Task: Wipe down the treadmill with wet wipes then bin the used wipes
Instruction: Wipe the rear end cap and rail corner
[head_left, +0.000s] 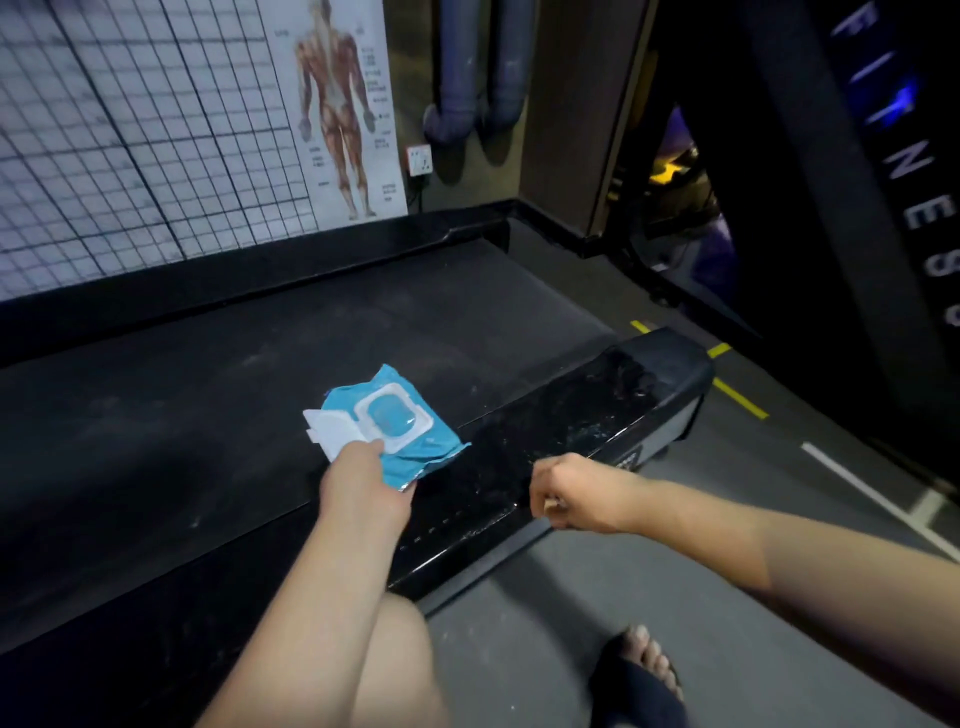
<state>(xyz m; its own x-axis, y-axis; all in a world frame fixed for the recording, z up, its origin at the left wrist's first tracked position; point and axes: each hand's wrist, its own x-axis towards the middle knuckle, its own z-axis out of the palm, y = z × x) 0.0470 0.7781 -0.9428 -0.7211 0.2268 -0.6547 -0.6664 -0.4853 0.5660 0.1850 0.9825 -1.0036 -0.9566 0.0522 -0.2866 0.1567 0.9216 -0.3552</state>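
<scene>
The black treadmill belt (249, 374) stretches across the middle of the view. Its glossy right side rail (602, 405) looks wet and streaked. A blue wet wipes pack (415, 452) lies at the belt's right edge, partly over the rail, with its white flip lid (332, 431) standing open. My left hand (363, 483) grips the near corner of the pack. My right hand (571, 493) hovers over the near part of the rail with curled fingers. No wipe shows in it, only a small pale spot under the knuckles.
A grid wall panel with an anatomy poster (337, 114) stands behind the treadmill. Grey floor with yellow and white lines (737, 397) lies to the right. My knee (395, 654) and sandalled foot (644, 675) are near the rail's front end. A dark pillar (831, 156) rises at the right.
</scene>
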